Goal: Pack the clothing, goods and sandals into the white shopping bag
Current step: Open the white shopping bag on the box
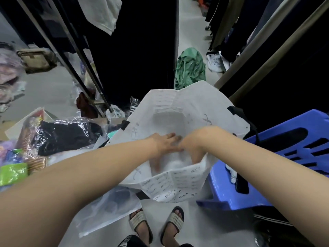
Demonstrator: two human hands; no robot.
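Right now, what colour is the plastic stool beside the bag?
The stool is blue; head view.

Place: we judged it a clothing shop or its stockroom | dark hanging clothes [138, 50] crowded metal rails [267, 56] on both sides of a narrow aisle | a plastic-wrapped black garment [65, 136] lay among bagged goods on the grey floor [44, 97] | a green garment [190, 66] lay crumpled further along the aisle
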